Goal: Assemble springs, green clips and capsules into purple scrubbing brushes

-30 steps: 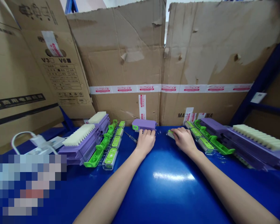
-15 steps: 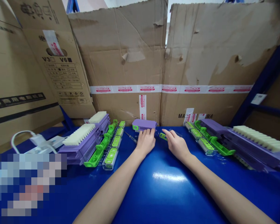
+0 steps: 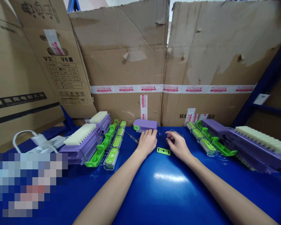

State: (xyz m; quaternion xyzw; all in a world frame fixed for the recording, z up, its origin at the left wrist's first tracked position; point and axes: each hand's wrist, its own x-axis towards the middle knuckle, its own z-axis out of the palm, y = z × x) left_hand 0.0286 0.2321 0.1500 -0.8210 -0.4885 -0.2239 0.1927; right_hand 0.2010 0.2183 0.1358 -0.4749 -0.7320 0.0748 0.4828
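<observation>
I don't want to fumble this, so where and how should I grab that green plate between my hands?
Probably pinch the green plate by its long edges, your right hand coming from the right: it lies flat, narrow, beside that hand.

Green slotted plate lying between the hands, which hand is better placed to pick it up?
The right hand, probably: its thumb and fingers are parted, apparently empty, beside the green plate. The left hand is near too, but curled by the purple block, its grip hidden.
</observation>
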